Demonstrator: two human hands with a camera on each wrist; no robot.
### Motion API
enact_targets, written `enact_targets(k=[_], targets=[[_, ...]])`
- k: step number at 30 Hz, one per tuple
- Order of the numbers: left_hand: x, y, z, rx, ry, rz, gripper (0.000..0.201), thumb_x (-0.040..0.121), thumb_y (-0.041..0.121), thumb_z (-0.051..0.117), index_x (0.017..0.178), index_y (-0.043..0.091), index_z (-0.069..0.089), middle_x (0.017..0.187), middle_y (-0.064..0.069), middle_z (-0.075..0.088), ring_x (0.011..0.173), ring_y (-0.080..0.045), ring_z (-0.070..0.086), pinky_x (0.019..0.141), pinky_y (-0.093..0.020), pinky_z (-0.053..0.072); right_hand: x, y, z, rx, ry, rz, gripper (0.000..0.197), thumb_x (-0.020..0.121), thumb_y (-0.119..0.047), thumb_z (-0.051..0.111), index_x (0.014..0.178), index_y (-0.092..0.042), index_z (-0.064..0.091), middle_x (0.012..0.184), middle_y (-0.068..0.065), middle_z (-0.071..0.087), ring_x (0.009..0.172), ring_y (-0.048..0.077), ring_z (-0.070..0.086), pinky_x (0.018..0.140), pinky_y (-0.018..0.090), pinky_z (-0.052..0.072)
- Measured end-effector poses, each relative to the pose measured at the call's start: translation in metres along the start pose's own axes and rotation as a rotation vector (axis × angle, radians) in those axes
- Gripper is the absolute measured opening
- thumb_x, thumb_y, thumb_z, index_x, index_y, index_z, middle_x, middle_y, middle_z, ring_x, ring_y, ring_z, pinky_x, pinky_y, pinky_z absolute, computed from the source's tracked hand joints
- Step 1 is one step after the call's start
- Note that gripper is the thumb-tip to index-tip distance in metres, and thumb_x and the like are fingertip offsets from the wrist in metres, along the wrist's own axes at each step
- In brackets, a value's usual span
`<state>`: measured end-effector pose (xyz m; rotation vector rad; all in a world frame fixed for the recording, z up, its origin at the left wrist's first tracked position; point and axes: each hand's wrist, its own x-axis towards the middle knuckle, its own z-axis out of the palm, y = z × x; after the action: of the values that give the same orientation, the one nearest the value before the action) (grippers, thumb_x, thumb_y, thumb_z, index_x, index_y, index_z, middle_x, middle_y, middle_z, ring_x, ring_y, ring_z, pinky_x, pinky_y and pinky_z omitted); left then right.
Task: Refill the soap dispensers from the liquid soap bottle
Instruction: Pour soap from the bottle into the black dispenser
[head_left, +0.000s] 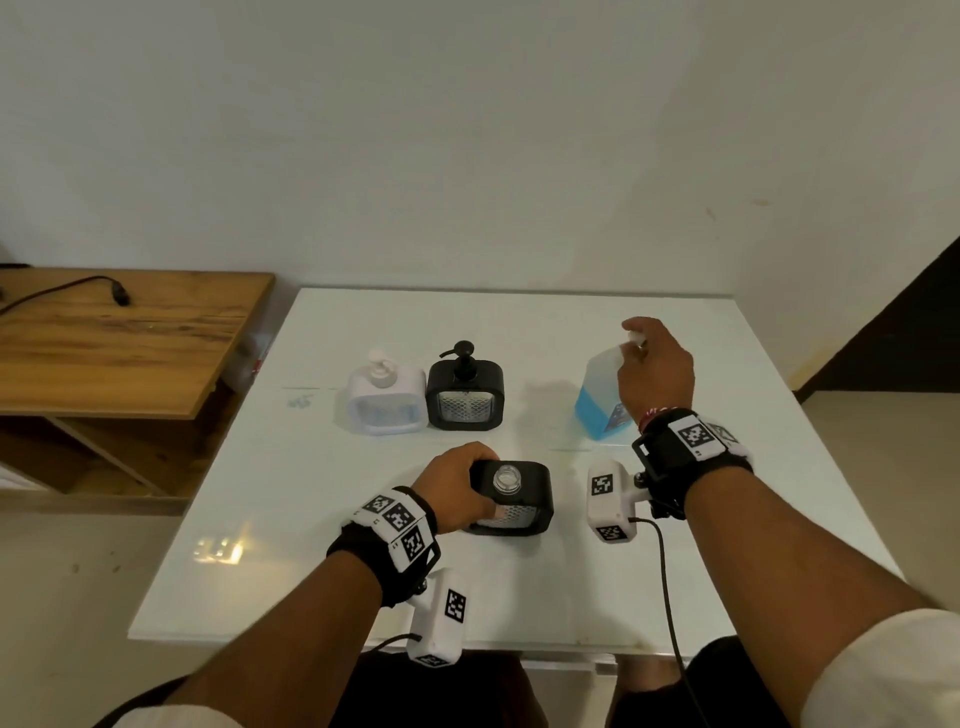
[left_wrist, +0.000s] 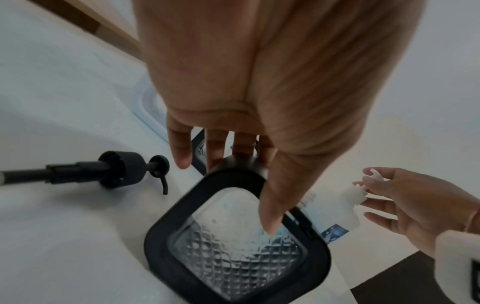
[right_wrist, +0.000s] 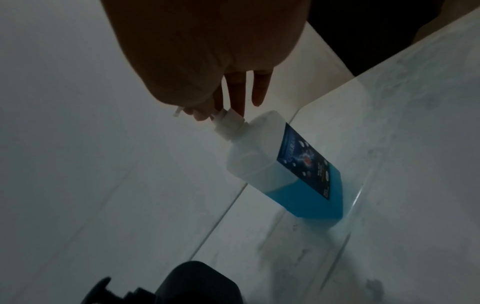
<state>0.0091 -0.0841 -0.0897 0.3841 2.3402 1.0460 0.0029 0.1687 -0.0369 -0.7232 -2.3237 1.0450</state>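
An open black soap dispenser (head_left: 519, 499) stands near the front of the white table (head_left: 701, 571), its round neck uncapped. My left hand (head_left: 460, 486) grips it from the left, thumb (left_wrist: 270, 216) on its clear ribbed front (left_wrist: 233, 257). Its black pump (left_wrist: 122, 172) lies on the table beside it, hidden in the head view. At the right, the soap bottle (head_left: 600, 402) stands upright, about half full of blue liquid (right_wrist: 306, 197). My right hand (head_left: 641, 345) is over its top and pinches the white cap (right_wrist: 228, 125). A white dispenser (head_left: 382, 397) and a second black dispenser (head_left: 465, 397), pumps on, stand behind.
A wooden side table (head_left: 130, 343) with a black cable (head_left: 117, 293) stands to the left, past a gap. A wall runs close behind the white table. Beyond the table's right edge lie floor and a dark opening (head_left: 914, 332).
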Motion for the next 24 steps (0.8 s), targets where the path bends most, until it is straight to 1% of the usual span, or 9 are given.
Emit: enact_targets(k=[3,6,8,10,13,17,20,22,24], targets=[[-0.004,0.001,-0.008,-0.002,0.064,0.018,0.049,0.076,0.003,0.084,0.119,0.015,0.063,0.113,-0.005,0.068,0.105,-0.024,0.065,0.094,-0.036,0.054,-0.013,-0.003,-0.006,-0.014,-0.048,-0.03,0.027,0.097,-0.01,0.048,0.118,-0.019,0.063,0.111,0.007,0.068,0.1,0.026,0.063,0.081,0.025,0.043],[-0.011,0.001,-0.021,-0.03,0.123,0.039,0.048,0.079,0.005,0.083,0.121,0.017,0.061,0.114,-0.003,0.068,0.105,-0.021,0.065,0.092,-0.03,0.051,-0.024,-0.006,-0.01,-0.013,-0.097,-0.039,0.025,0.095,-0.01,0.051,0.115,-0.02,0.065,0.107,0.005,0.07,0.095,0.022,0.064,0.078,0.023,0.042],[-0.018,0.002,-0.03,-0.055,0.131,0.057,0.048,0.082,0.01,0.082,0.124,0.018,0.059,0.12,-0.003,0.067,0.109,-0.021,0.065,0.096,-0.033,0.052,-0.031,-0.01,-0.014,-0.035,-0.144,-0.045,0.023,0.095,-0.012,0.055,0.113,-0.02,0.066,0.106,0.003,0.069,0.087,0.017,0.059,0.075,0.021,0.04],[-0.027,0.003,-0.036,-0.049,0.124,0.083,0.053,0.085,0.016,0.082,0.131,0.017,0.056,0.126,-0.003,0.065,0.113,-0.021,0.064,0.101,-0.037,0.052,-0.038,-0.015,-0.017,-0.051,-0.205,-0.05,0.019,0.094,-0.018,0.059,0.111,-0.021,0.067,0.106,0.003,0.068,0.084,0.013,0.054,0.073,0.02,0.039],[-0.04,0.003,-0.04,-0.058,0.124,0.109,0.062,0.087,0.021,0.081,0.141,0.017,0.049,0.129,-0.002,0.064,0.116,-0.02,0.063,0.105,-0.039,0.051,-0.053,-0.024,-0.018,-0.064,-0.311,-0.101,0.017,0.092,-0.022,0.062,0.108,-0.022,0.068,0.107,0.0,0.066,0.088,0.012,0.054,0.076,0.02,0.039],[-0.053,-0.003,-0.044,-0.117,0.155,0.121,0.067,0.086,0.023,0.083,0.143,0.019,0.048,0.129,-0.002,0.065,0.114,-0.019,0.065,0.104,-0.039,0.052,-0.076,-0.035,-0.018,-0.08,-0.409,-0.169,0.018,0.089,-0.024,0.066,0.107,-0.02,0.069,0.102,-0.004,0.064,0.09,0.013,0.058,0.078,0.021,0.041],[-0.058,-0.005,-0.047,-0.147,0.165,0.141,0.069,0.084,0.022,0.084,0.142,0.022,0.047,0.126,-0.001,0.065,0.11,-0.017,0.066,0.097,-0.031,0.054,-0.085,-0.039,-0.019,-0.062,-0.444,-0.184,0.017,0.087,-0.021,0.069,0.103,-0.02,0.07,0.097,-0.006,0.065,0.087,0.014,0.06,0.081,0.025,0.046],[-0.06,-0.001,-0.049,-0.195,0.184,0.169,0.067,0.083,0.02,0.085,0.138,0.026,0.047,0.12,0.0,0.065,0.103,-0.009,0.067,0.084,-0.014,0.052,-0.087,-0.04,-0.019,-0.044,-0.472,-0.18,0.014,0.086,-0.02,0.07,0.1,-0.021,0.071,0.097,-0.007,0.066,0.086,0.015,0.062,0.084,0.026,0.048],[-0.062,0.006,-0.052,-0.265,0.204,0.19,0.065,0.083,0.017,0.085,0.132,0.03,0.045,0.112,0.003,0.066,0.097,0.0,0.065,0.074,-0.005,0.048,-0.086,-0.041,-0.019,-0.052,-0.493,-0.178,0.014,0.086,-0.02,0.07,0.099,-0.024,0.07,0.1,-0.007,0.066,0.085,0.014,0.062,0.081,0.023,0.046]])
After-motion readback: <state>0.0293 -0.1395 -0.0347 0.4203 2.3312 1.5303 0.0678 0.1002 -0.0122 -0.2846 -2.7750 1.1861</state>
